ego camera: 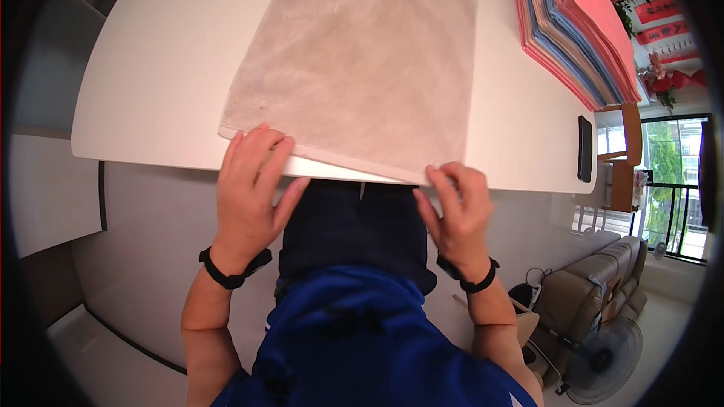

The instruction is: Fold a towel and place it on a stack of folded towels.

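A beige cloth (pixel 362 62) lies spread out flat on the white table (pixel 153 68), its near edge running at a slant close to the table's front edge. The fingertips of my left hand (pixel 251 181) rest on the cloth near its left near corner, fingers slightly apart. At the right near corner, my right hand (pixel 458 198) touches the cloth's edge with bent fingers; whether the corner is pinched between finger and thumb is not clear. Both wrists wear black bands.
A tall stack of folded pink, blue and beige cloths (pixel 588 34) stands at the table's right side, with dark cloth behind it. A black phone-like object (pixel 585 148) lies at the right end. Beyond the table are an electric fan (pixel 602 359) and a sofa (pixel 582 277).
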The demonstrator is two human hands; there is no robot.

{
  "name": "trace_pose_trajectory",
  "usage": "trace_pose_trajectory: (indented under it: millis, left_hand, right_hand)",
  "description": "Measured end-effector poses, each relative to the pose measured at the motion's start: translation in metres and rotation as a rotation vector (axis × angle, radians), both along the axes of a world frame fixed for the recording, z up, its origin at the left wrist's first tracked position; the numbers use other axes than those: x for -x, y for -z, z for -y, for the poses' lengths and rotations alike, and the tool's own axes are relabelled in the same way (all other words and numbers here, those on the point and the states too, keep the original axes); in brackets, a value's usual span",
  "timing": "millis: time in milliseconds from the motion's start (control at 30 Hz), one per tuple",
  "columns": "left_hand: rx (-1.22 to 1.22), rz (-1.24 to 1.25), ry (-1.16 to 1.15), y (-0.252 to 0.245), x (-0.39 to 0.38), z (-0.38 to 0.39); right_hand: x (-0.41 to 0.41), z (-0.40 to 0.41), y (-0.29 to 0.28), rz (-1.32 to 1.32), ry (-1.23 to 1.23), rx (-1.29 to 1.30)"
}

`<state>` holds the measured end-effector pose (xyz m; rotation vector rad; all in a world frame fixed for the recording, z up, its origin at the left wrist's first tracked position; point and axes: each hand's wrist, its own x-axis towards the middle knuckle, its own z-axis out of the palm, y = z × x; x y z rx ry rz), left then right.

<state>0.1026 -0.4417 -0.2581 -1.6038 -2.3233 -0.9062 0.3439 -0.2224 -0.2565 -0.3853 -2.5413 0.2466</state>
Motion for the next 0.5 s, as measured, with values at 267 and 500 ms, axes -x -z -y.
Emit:
trace_pose_trajectory:
  millis: [267,500]
  left_hand:
    - [0.114,-0.105,-0.298,-0.009,0.079,0.035]
    - [0.382,-0.022,-0.297,-0.006,0.090,0.030]
  right_hand:
    - [0.024,0.022,-0.064,0.359,-0.813,0.435]
    - [0.108,0.000,-0.120,0.334,-0.835,0.344]
